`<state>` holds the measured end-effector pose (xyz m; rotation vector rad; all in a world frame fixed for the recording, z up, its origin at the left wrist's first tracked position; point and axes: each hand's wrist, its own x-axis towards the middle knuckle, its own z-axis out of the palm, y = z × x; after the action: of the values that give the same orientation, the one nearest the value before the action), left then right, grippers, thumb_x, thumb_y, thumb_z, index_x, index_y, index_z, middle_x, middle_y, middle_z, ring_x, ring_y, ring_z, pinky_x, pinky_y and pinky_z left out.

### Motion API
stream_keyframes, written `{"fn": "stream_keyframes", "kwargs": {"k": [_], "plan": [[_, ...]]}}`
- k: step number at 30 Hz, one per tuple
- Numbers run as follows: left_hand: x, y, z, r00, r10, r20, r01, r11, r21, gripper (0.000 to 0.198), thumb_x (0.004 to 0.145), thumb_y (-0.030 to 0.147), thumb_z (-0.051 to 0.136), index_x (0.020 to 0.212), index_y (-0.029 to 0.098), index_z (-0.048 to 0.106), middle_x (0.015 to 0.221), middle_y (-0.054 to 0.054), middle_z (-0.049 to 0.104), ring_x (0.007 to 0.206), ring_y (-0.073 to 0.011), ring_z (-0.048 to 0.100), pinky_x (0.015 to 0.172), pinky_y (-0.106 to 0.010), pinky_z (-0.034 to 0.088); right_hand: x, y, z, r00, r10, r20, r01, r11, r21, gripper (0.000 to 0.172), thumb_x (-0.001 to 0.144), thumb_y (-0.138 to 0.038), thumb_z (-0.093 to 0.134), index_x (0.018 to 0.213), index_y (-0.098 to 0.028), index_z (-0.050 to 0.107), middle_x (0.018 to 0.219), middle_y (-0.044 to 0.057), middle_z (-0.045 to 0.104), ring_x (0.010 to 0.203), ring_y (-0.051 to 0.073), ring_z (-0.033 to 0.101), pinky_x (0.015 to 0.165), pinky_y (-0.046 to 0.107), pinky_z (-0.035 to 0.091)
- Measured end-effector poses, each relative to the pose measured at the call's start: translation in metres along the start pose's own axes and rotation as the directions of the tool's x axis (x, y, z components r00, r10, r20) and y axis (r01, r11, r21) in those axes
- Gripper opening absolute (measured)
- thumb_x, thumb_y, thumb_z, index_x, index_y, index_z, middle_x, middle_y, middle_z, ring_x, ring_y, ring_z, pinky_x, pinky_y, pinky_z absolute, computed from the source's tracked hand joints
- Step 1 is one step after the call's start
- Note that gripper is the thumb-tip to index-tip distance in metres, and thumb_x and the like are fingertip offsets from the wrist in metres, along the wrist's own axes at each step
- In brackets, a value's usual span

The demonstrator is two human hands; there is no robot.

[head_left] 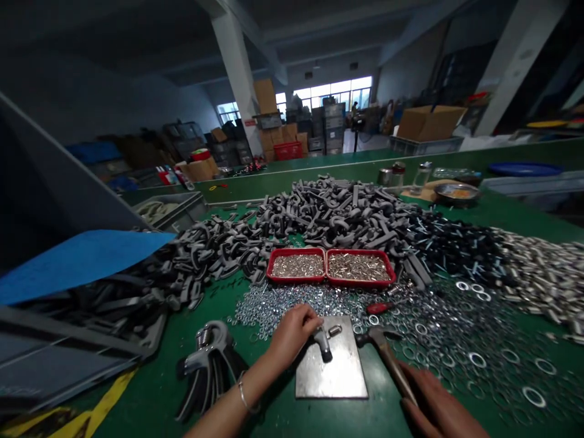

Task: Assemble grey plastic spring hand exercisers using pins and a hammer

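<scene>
My left hand (294,331) is closed on a small grey metal part (325,347) with a black end, pinching its upper end above a flat steel plate (331,380). A short coil spring (335,330) lies on the plate beside that part. My right hand (433,401) grips the wooden handle of a claw hammer (387,356). The hammer's head rests at the plate's right edge, low over the green table. Left of my left forearm stands an assembled hand grip (207,359) with a spring and black handles.
Two red trays (296,281) of tiny metal pieces stand behind the plate, amid loose nuts (269,310) and washers (479,359). A red-handled screwdriver (378,308) lies there. Farther back rises a heap of grey parts (337,213). A grey crate (82,359) stands left.
</scene>
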<state>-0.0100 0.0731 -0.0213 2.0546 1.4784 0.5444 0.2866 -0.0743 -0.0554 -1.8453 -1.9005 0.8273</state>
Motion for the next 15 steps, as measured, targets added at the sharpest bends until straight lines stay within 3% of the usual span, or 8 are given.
{"fn": "stream_keyframes", "kwargs": {"k": [2,7,9,12,14,15], "plan": [[0.001,-0.001,0.005,1.000,-0.006,-0.007,0.006,0.999,0.053,0.020,0.091,0.032,0.056,0.080,0.018,0.063,0.083,-0.003,0.069,0.080,-0.0184,0.064,0.069,-0.026,0.042,0.011,-0.009,-0.003,0.998,0.053,0.043,-0.056,0.994,0.091,0.055,0.090,-0.045,0.051,0.138,-0.020,0.054,0.137,0.013,0.062,0.122,0.030,0.062,0.103,0.043,0.049],[0.006,0.002,0.009,0.999,-0.008,0.036,-0.001,0.973,0.232,0.022,0.093,0.031,0.054,0.080,0.017,0.065,0.082,-0.007,0.070,0.078,-0.0227,0.065,0.069,-0.030,0.041,0.026,-0.008,-0.014,0.989,0.117,0.089,-0.140,0.938,0.318,0.041,0.085,-0.055,0.054,0.099,-0.022,0.073,0.103,0.010,0.078,0.098,0.032,0.072,0.085,0.040,0.058],[0.008,0.004,0.008,0.997,0.021,0.077,-0.044,0.953,0.300,0.022,0.093,0.030,0.053,0.080,0.017,0.065,0.082,-0.009,0.070,0.078,-0.0251,0.065,0.073,-0.034,0.043,0.025,-0.007,-0.019,0.988,0.128,0.082,-0.148,0.929,0.339,0.041,0.083,-0.056,0.056,0.094,-0.021,0.075,0.099,0.009,0.079,0.097,0.032,0.072,0.084,0.040,0.059],[0.014,0.010,0.002,0.973,0.145,0.180,-0.202,0.913,0.356,0.018,0.093,0.028,0.055,0.086,0.016,0.066,0.092,-0.013,0.070,0.093,-0.0287,0.064,0.092,-0.041,0.041,0.021,-0.011,-0.025,0.986,0.155,0.062,-0.167,0.907,0.386,0.047,0.083,-0.057,0.058,0.109,-0.021,0.073,0.089,0.009,0.079,0.083,0.030,0.074,0.070,0.037,0.062],[0.019,0.014,-0.002,0.934,0.239,0.265,-0.324,0.879,0.350,0.015,0.093,0.026,0.055,0.088,0.017,0.066,0.098,-0.012,0.070,0.102,-0.0284,0.062,0.102,-0.043,0.035,0.019,-0.018,-0.030,0.978,0.189,0.084,-0.206,0.879,0.429,0.053,0.086,-0.058,0.056,0.126,-0.023,0.066,0.082,0.008,0.078,0.067,0.027,0.073,0.057,0.035,0.062],[0.020,0.016,-0.004,0.913,0.272,0.302,-0.371,0.863,0.344,0.016,0.093,0.027,0.056,0.088,0.017,0.066,0.099,-0.012,0.069,0.103,-0.0284,0.061,0.105,-0.044,0.033,0.019,-0.022,-0.032,0.980,0.175,0.096,-0.199,0.879,0.434,0.054,0.087,-0.057,0.055,0.130,-0.025,0.064,0.084,0.009,0.078,0.066,0.027,0.074,0.057,0.036,0.062]]}}
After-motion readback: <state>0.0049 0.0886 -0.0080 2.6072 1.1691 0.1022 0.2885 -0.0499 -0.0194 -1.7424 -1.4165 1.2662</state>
